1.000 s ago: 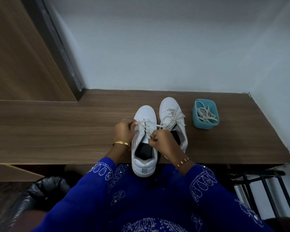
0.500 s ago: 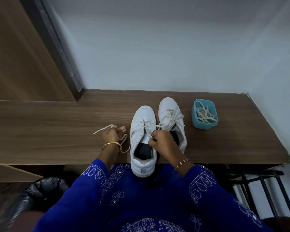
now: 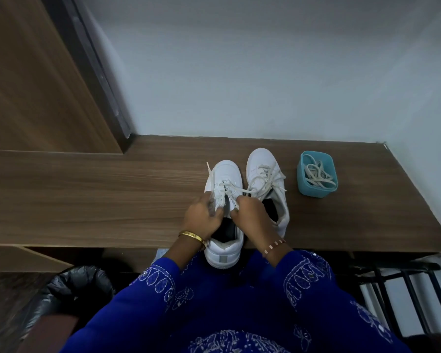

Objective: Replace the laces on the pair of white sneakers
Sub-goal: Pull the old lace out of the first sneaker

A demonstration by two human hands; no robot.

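Two white sneakers stand side by side on the wooden table point(image 3: 112, 200). The left sneaker point(image 3: 224, 174) has its heel past the front edge, and the right sneaker point(image 3: 261, 161) is fully laced. My left hand point(image 3: 201, 217) sits at the left sneaker's left eyelet row, fingers curled on its lace point(image 3: 209, 171), whose free end lies past the toe. My right hand point(image 3: 252, 217) pinches the same lace at the right eyelets. A blue tub point(image 3: 316, 193) holds a spare lace point(image 3: 316, 173).
A grey wall runs along the back of the table and down its right end. A wooden panel with a dark frame point(image 3: 61, 85) rises at the left. A black bag point(image 3: 69, 289) lies below left, and a black metal rack point(image 3: 405, 289) stands below right.
My left hand, which had drawn the lace out to the left, has come back to the left sneaker's eyelets. The lace end now lies by the toe. My right hand has stayed in place.
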